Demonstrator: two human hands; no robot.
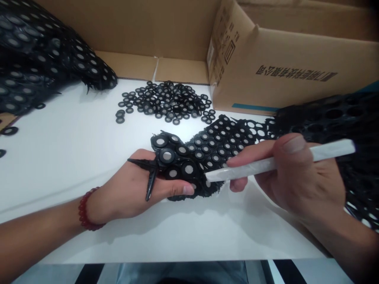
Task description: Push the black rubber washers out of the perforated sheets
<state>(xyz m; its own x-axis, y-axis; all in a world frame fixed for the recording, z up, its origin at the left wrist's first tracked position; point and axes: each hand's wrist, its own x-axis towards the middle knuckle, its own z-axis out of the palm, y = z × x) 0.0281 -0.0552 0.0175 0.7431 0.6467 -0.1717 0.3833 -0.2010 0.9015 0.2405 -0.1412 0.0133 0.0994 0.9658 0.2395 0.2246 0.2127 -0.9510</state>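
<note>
My left hand (139, 185) grips one end of a black rubber sheet (217, 138) molded with rows of ring washers. Its thumb presses on the near edge, and the fingers are hidden beneath. A pointed black strip of the sheet's scrap (151, 173) lies over the back of this hand. In my right hand (299, 177) is a slim white stick-like tool (251, 169), wrapped or coated in white. The tool's tip touches or hovers just over the sheet near the left thumb; I cannot tell which. The sheet is bent, its far part sloping up to the right.
A pile of loose black ring washers (166, 100) lies on the white table (74, 146) beyond my hands. Stacked washer sheets (44, 59) stand at the back left. At right are punched-out black sheets (331, 118) beside a cardboard box (284, 71).
</note>
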